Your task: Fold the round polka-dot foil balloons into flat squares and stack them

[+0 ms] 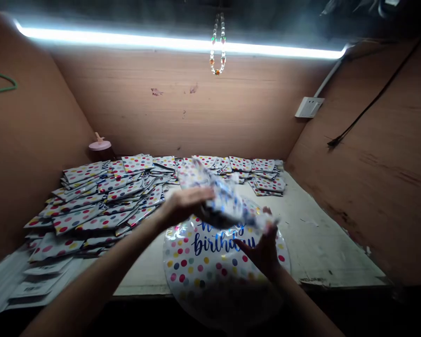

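Note:
My left hand is closed on a dotted foil balloon, raised above the table and smeared by motion. A flat round foil balloon lies beneath, printed with blue "birthday" lettering and coloured dots; its near edge hangs over the table's front. My right hand is over the right part of this flat balloon, thumb and fingers apart. Its fingertips are by the narrow end of the raised balloon; blur hides whether they touch it.
Folded dotted foil balloons lie in piles at left and along the back. White packets sit at front left. A pink-lidded container stands in the back left corner. Wooden walls enclose the table; a beaded string hangs above.

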Tool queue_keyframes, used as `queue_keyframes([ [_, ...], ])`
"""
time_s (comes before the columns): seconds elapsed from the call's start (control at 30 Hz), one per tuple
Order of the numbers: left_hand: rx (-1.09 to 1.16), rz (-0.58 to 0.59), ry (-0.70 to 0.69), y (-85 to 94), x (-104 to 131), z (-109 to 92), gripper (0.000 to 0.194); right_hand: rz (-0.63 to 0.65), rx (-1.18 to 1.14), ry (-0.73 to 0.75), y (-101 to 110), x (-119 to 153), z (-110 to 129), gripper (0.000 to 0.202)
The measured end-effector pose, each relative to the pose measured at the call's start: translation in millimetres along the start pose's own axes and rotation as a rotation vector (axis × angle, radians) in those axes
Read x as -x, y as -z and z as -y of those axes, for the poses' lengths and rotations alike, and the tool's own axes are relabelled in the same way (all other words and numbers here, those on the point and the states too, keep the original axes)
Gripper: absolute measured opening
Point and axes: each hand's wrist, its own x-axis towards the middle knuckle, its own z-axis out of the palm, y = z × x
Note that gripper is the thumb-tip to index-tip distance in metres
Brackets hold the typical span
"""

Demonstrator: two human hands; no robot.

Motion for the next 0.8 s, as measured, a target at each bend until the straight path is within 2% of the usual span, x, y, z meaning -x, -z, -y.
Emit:
queue_keyframes([
  [0.03,0.022,0.165,-0.115,-23.6,20.4,3.3,0.034,-0.015,-0.013,0.075,3.2,4.7,7.1,0.102],
  [0.07,0.051,0.255,-0.156,-43.4,38.4,7.5,0.038,0.007,-0.022,0.153,5.7,9.2,12.8,0.100],
  [0.1,0.076,0.315,-0.150,-58.4,53.3,12.0,0.040,0.065,-0.037,0.220,7.8,12.9,17.2,0.098],
  [0.17,0.118,0.323,-0.037,-73.7,72.6,20.9,0.044,0.223,-0.113,0.265,13.1,16.2,23.6,0.099],
  [0.27,0.167,0.254,0.097,-72.2,79.6,31.8,0.054,0.556,-0.317,0.152,30.3,13.0,30.8,0.097],
  [0.37,0.217,0.229,0.088,-66.3,75.9,40.8,0.054,0.948,-0.644,-0.011,55.9,9.5,34.3,0.094],
  [0.4,0.226,0.226,0.071,-66.1,74.7,43.8,0.051,1.040,-0.808,-0.047,63.0,9.0,34.0,0.095],
  [0.43,0.231,0.225,0.050,-66.7,73.9,46.9,0.049,1.079,-0.966,-0.072,68.0,8.5,33.1,0.093],
  [0.47,0.234,0.229,0.025,-68.2,73.3,50.2,0.046,1.058,-1.075,-0.087,70.2,7.7,32.1,0.088],
  [0.5,0.232,0.232,0.002,-70.4,73.0,53.5,0.045,0.972,-1.099,-0.093,69.2,6.3,31.2,0.079],
  [0.53,0.227,0.235,-0.025,-73.2,72.7,56.7,0.044,0.833,-1.024,-0.092,64.9,4.4,30.8,0.069],
  [0.6,0.196,0.248,-0.078,-79.9,72.4,61.9,0.045,0.526,-0.661,0.000,48.0,0.3,32.1,0.053],
  [0.63,0.167,0.268,-0.106,-83.9,72.6,63.4,0.045,0.426,-0.455,0.102,36.7,-1.0,33.8,0.055],
  [0.67,0.127,0.298,-0.139,-88.0,73.6,63.8,0.045,0.380,-0.283,0.236,24.6,-1.1,36.0,0.058],
  [0.7,0.073,0.333,-0.175,-92.2,75.6,63.1,0.044,0.387,-0.160,0.385,12.8,0.1,38.3,0.058],
  [0.77,-0.073,0.359,-0.225,-100.4,84.5,58.4,0.043,0.474,-0.042,0.622,-7.0,7.2,42.5,0.053],
  [0.8,-0.144,0.345,-0.251,-104.2,91.7,54.6,0.042,0.515,-0.026,0.682,-13.9,12.6,43.9,0.052],
])
